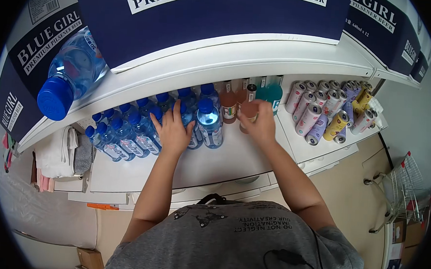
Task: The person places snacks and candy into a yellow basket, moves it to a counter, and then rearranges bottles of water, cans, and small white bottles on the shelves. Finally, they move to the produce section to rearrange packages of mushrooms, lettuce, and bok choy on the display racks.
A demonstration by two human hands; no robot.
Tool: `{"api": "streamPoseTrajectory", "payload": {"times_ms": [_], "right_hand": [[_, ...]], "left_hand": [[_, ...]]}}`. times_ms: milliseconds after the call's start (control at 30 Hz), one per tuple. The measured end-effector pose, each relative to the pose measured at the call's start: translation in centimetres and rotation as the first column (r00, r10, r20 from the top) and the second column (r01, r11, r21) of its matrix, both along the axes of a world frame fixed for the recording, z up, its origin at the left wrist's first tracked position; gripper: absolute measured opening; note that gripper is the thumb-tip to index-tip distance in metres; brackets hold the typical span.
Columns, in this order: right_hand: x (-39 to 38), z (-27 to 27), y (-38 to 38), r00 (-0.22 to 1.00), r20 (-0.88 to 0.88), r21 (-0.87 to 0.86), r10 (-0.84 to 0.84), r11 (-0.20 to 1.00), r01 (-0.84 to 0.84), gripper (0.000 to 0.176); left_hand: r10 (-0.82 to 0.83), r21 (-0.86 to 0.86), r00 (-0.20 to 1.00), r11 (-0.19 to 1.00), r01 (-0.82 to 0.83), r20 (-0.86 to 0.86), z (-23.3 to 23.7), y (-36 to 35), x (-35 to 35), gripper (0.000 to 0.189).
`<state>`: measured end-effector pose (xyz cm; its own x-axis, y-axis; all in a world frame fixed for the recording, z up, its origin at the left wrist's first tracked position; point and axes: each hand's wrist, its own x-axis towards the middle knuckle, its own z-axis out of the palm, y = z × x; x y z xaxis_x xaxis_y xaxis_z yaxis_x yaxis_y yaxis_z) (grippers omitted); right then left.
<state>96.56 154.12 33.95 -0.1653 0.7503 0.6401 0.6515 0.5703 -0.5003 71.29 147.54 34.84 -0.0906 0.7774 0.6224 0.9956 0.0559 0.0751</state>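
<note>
My left hand (pixel 174 131) is spread over the blue-capped water bottles (pixel 135 132), its fingers resting among their tops. A water bottle (pixel 210 127) stands upright at the front, just right of that hand. My right hand (pixel 261 123) is closed around a pink drink bottle (pixel 246 110) with a dark cap, on the shelf's right part. Beside it on the left is another pink bottle (pixel 228 106). Teal bottles (pixel 274 93) stand behind my right hand. The lower parts of several bottles are hidden by my hands.
Slim cans (pixel 310 117) in several colours stand at the right. Above, an overhanging white shelf (pixel 258 59) carries dark blue beer boxes (pixel 221 27) and a large water bottle (pixel 75 76). Folded cloths (pixel 58 150) lie at left; a shopping cart (pixel 405 188) stands right.
</note>
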Motion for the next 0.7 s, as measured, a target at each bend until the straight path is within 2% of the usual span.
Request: {"api": "streamPoseTrajectory", "payload": {"times_ms": [67, 133, 200, 333, 400, 433, 600, 633, 700], "right_hand": [[2.0, -0.1, 1.7, 0.977, -0.090, -0.298, -0.193, 0.941, 0.158, 0.077], [1.7, -0.5, 2.5, 0.968, -0.066, -0.229, -0.241, 0.948, 0.220, 0.081], [0.7, -0.5, 3.2, 0.976, -0.004, -0.344, -0.216, 0.917, 0.201, 0.075], [-0.4, -1.5, 4.0, 0.974, 0.052, -0.383, -0.220, 0.896, 0.223, 0.066], [0.0, -1.6, 4.2, 0.994, 0.018, -0.370, -0.110, 0.923, 0.109, 0.058], [-0.1, -1.6, 4.3, 0.994, 0.019, -0.367, -0.111, 0.924, 0.110, 0.058], [-0.9, -1.9, 3.8, 0.989, 0.021, -0.375, -0.147, 0.916, 0.144, 0.065], [-1.0, -1.6, 3.5, 0.987, 0.049, -0.418, -0.151, 0.894, 0.158, 0.074], [-0.8, -1.7, 3.6, 0.988, 0.046, -0.463, -0.145, 0.874, 0.149, 0.079]], "left_hand": [[-0.003, 0.003, 1.000, 1.000, 0.003, 0.008, -0.2, -0.1, 0.0, 0.084], [-0.013, 0.019, 1.000, 1.000, 0.013, -0.001, 0.1, 0.1, 0.0, 0.084], [-0.002, -0.038, 0.999, 0.999, 0.004, 0.044, 0.2, -0.2, 0.2, 0.084], [-0.004, 0.011, 1.000, 1.000, 0.004, 0.029, 0.0, -0.3, 0.1, 0.080], [-0.020, -0.018, 0.998, 1.000, 0.021, 0.055, 0.0, -0.2, 0.0, 0.081], [-0.022, -0.015, 0.998, 1.000, 0.022, 0.056, 0.0, -0.1, -0.1, 0.081], [-0.033, 0.008, 0.997, 0.999, 0.033, 0.072, -0.5, 0.0, -0.1, 0.083], [-0.029, 0.002, 0.997, 1.000, 0.028, 0.072, -0.7, 0.0, 0.0, 0.083], [-0.056, 0.010, 0.996, 0.998, 0.056, 0.071, -0.9, 0.2, -0.2, 0.083]]}}
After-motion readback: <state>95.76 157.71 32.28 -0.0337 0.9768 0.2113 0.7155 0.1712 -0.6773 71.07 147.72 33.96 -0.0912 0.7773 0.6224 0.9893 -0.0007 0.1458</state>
